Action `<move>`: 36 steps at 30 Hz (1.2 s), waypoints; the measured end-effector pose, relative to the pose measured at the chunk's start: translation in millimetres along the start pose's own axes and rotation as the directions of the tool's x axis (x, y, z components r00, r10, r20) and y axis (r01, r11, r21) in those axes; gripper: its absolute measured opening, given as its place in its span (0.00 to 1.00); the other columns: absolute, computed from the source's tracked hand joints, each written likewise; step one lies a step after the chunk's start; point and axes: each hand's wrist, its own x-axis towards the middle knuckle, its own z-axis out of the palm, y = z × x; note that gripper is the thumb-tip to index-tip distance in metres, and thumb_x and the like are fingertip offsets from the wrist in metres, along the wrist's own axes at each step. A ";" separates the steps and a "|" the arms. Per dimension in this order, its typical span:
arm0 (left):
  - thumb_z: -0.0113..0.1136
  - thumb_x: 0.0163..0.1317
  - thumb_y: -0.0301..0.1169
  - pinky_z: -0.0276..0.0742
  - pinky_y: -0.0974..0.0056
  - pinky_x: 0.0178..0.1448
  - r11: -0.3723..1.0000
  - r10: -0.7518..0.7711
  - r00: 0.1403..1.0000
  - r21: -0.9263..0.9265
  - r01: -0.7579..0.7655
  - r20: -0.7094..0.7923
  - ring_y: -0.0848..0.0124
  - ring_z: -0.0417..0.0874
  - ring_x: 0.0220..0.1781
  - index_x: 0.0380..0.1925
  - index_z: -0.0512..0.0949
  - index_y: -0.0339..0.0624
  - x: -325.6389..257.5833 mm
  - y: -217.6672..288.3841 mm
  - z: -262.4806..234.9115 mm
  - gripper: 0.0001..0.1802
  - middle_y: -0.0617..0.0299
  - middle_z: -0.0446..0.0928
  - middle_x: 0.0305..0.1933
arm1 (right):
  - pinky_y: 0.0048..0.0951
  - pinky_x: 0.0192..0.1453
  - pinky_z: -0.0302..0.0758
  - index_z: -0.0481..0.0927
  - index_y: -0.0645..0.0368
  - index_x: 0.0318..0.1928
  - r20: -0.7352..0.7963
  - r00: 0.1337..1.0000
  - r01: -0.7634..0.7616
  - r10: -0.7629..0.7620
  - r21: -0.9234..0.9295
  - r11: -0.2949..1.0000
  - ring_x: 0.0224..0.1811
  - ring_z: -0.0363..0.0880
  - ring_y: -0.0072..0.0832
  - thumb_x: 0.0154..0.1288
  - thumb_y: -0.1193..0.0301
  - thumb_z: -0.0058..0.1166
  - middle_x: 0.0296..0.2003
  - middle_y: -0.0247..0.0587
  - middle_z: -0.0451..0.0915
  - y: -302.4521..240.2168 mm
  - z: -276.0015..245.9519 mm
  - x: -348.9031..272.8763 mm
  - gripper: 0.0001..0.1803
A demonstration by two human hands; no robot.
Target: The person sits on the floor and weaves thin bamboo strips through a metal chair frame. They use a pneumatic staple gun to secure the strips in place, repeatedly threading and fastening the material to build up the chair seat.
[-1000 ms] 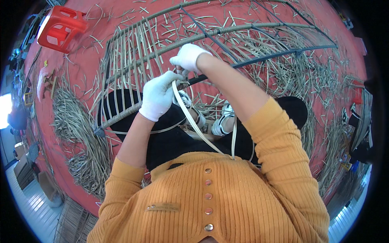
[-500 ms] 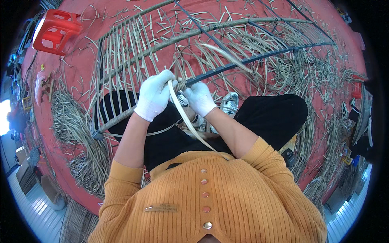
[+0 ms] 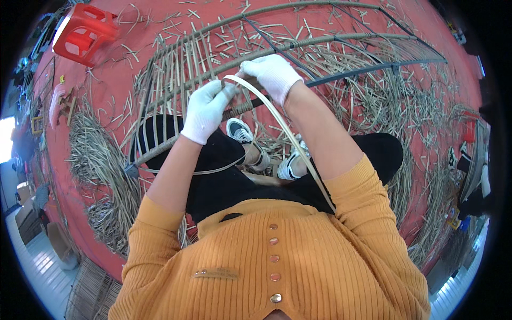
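Both my hands wear white gloves. My left hand [image 3: 207, 109] pinches the end of a long pale rattan strip [image 3: 288, 136] against a bar of a large metal frame [image 3: 341, 74] lying over my lap. My right hand [image 3: 271, 74] grips the same strip just right of it, at the bar. The strip curves back down past my right forearm toward my chest. Part of the frame is wound with rattan and filled with upright strips [image 3: 184, 69].
Cut rattan scraps [image 3: 101, 160] litter the red floor [image 3: 133, 32] all around. A red plastic stool [image 3: 85, 34] lies tipped at the upper left. My black trousers and black-and-white shoes [image 3: 242, 133] show under the frame. Tools and oddments lie at the right rim.
My right hand has swung from below the bar up to its far side, carrying the strip in a loop over the bar. My left hand stayed at the bar.
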 end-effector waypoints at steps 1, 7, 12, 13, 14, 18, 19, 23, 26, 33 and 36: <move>0.58 0.74 0.36 0.74 0.69 0.42 0.999 0.027 1.000 0.033 -0.027 -0.007 0.80 0.79 0.37 0.42 0.86 0.36 3.4 0.8 -1.8 0.14 0.66 0.84 0.37 | 0.29 0.43 0.79 0.87 0.68 0.41 0.019 1.000 0.000 0.000 0.017 1.000 0.35 0.85 0.28 0.73 0.67 0.54 0.35 0.44 0.88 2.9 -3.4 9.0 0.15; 0.59 0.72 0.35 0.74 0.65 0.62 0.988 -0.022 0.982 -0.149 0.050 0.186 0.71 0.84 0.51 0.43 0.87 0.31 31.6 1.9 -5.4 0.16 0.55 0.87 0.45 | 0.32 0.42 0.84 0.83 0.70 0.47 -0.018 0.996 0.091 -0.091 0.374 0.923 0.38 0.87 0.34 0.76 0.67 0.53 0.40 0.47 0.86 27.2 -13.3 17.0 0.16; 0.57 0.75 0.34 0.78 0.66 0.56 0.956 -0.060 0.979 -0.272 0.112 0.193 0.70 0.85 0.51 0.49 0.84 0.33 34.6 -4.6 1.9 0.16 0.57 0.86 0.47 | 0.36 0.51 0.83 0.82 0.67 0.46 0.062 0.997 -0.070 0.045 0.504 0.861 0.40 0.86 0.36 0.78 0.62 0.53 0.41 0.47 0.86 13.6 -25.4 7.0 0.18; 0.57 0.75 0.33 0.79 0.67 0.54 0.910 -0.071 0.978 -0.388 0.143 0.195 0.71 0.85 0.50 0.49 0.84 0.33 33.2 -6.6 3.5 0.15 0.57 0.86 0.47 | 0.36 0.52 0.82 0.82 0.67 0.47 0.110 0.994 -0.029 -0.009 0.341 0.940 0.41 0.86 0.35 0.76 0.62 0.53 0.42 0.48 0.86 9.4 -28.2 3.8 0.17; 0.57 0.75 0.32 0.81 0.68 0.54 0.887 -0.098 0.980 -0.431 0.164 0.172 0.71 0.85 0.48 0.49 0.83 0.32 32.0 -8.4 4.6 0.13 0.57 0.86 0.48 | 0.37 0.54 0.81 0.82 0.68 0.49 0.081 0.996 -0.053 0.042 0.141 0.989 0.42 0.86 0.35 0.75 0.63 0.54 0.43 0.48 0.86 4.2 -31.2 0.8 0.17; 0.57 0.75 0.31 0.83 0.66 0.54 0.864 0.135 0.980 -0.502 -0.045 0.144 0.70 0.86 0.45 0.48 0.82 0.32 27.3 -13.8 9.9 0.13 0.57 0.85 0.48 | 0.31 0.56 0.77 0.86 0.66 0.51 0.423 0.897 0.191 0.129 -0.634 0.749 0.46 0.84 0.27 0.64 0.62 0.64 0.45 0.40 0.88 -6.5 -33.5 -10.3 0.22; 0.57 0.75 0.32 0.83 0.66 0.53 0.858 0.115 0.987 -0.511 -0.041 0.115 0.71 0.86 0.46 0.49 0.82 0.33 27.2 -13.0 11.6 0.13 0.58 0.84 0.47 | 0.30 0.54 0.78 0.86 0.66 0.50 0.421 0.901 0.163 0.107 -0.555 0.816 0.45 0.84 0.26 0.65 0.63 0.64 0.42 0.40 0.88 -5.7 -30.6 -11.5 0.20; 0.59 0.74 0.32 0.82 0.66 0.52 0.863 0.149 0.978 -0.502 -0.055 0.149 0.71 0.86 0.46 0.48 0.83 0.33 27.3 -4.6 10.7 0.13 0.59 0.84 0.46 | 0.28 0.50 0.78 0.86 0.66 0.48 0.244 0.958 -0.069 0.151 -0.315 0.947 0.39 0.82 0.23 0.68 0.65 0.63 0.38 0.40 0.87 0.6 -22.1 -9.8 0.17; 0.59 0.74 0.32 0.82 0.69 0.51 0.918 0.116 0.986 -0.392 -0.059 0.124 0.72 0.85 0.46 0.47 0.84 0.34 33.9 0.7 1.0 0.12 0.60 0.84 0.44 | 0.28 0.50 0.79 0.87 0.66 0.48 0.206 0.972 0.010 0.111 -0.513 0.859 0.39 0.83 0.23 0.69 0.64 0.63 0.38 0.39 0.87 6.4 -19.0 -0.1 0.17; 0.63 0.68 0.33 0.78 0.63 0.57 0.990 0.109 0.923 0.043 -0.134 0.369 0.72 0.84 0.44 0.48 0.87 0.36 78.2 19.3 -26.5 0.15 0.60 0.87 0.40 | 0.27 0.38 0.75 0.85 0.57 0.45 0.370 0.915 -0.043 0.160 -0.306 0.951 0.34 0.78 0.19 0.67 0.60 0.65 0.36 0.31 0.84 2.6 -17.2 19.1 0.14; 0.64 0.67 0.37 0.72 0.61 0.68 0.890 0.137 0.745 0.248 -0.382 0.653 0.67 0.81 0.60 0.60 0.81 0.39 104.1 51.5 -99.5 0.23 0.54 0.83 0.58 | 0.31 0.40 0.74 0.85 0.61 0.41 0.253 0.949 -0.014 0.189 -0.563 0.826 0.34 0.76 0.22 0.71 0.56 0.59 0.33 0.33 0.82 2.5 -14.2 10.2 0.19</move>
